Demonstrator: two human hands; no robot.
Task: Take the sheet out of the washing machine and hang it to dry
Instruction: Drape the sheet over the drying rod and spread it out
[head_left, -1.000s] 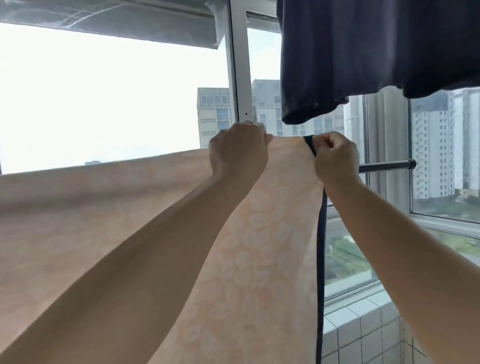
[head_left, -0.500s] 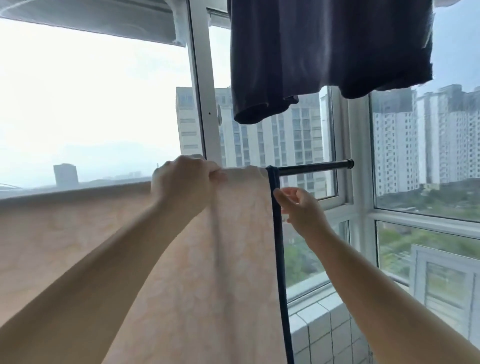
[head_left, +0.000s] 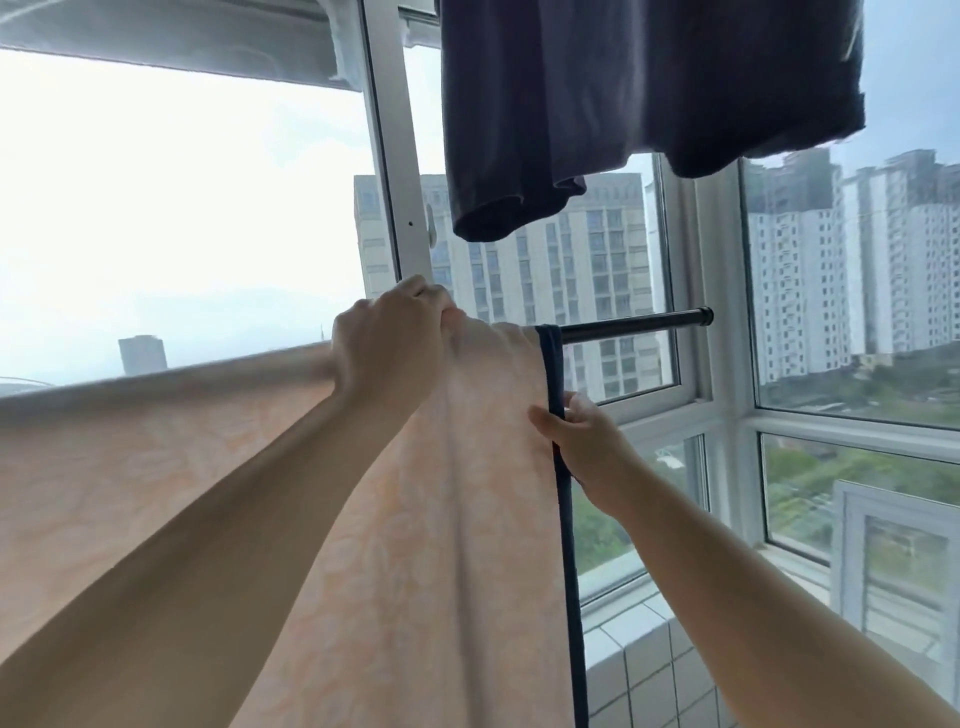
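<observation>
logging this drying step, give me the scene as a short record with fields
sheet: peach patterned fabric sheet with dark blue edge trim, draped over black metal rod
left hand: left hand grips sheet's top at the rod
right hand: right hand pinches the trim below the rod
above: dark navy garment hanging
backdrop: white-framed window
</observation>
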